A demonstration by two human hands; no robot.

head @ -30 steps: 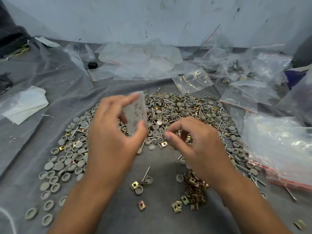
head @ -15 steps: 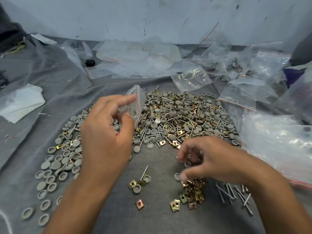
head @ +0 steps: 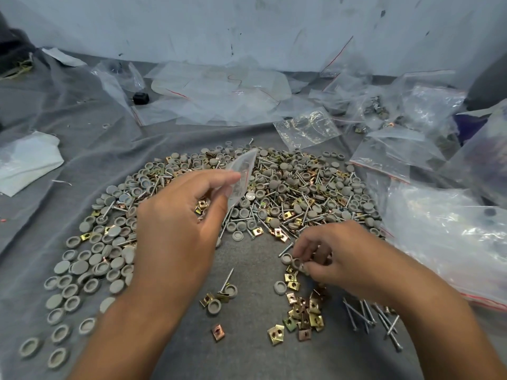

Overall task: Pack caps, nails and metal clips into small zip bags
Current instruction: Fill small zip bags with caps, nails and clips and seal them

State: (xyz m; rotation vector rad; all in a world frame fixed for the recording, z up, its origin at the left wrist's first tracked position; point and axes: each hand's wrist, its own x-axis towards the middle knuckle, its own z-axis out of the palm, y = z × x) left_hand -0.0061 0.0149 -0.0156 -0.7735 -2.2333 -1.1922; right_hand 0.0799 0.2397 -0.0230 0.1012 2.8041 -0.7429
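We see the left hand raised over the near edge of the big mixed heap of caps, nails and metal clips, its thumb and forefinger pinching a small clear zip bag that stands tilted, with its red seal line showing along one side. The right hand is low on the grey cloth of the worktop, its fingers curled down and pinching at a couple of grey caps just above a small cluster of brass-coloured metal clips; we cannot tell how many pieces it actually holds. To the right of that cluster, partly under the right forearm, lies a loose bunch of nails. Between the two forearms sit a single nail leaning on a cap, a few stray clips and another cap. To the left of the left arm a spread of grey caps lies mostly one layer deep, some hollow side up. Beyond the heap, empty clear bags are scattered against the wall, and further bags pile up at the right, a few near the far right with parts inside.
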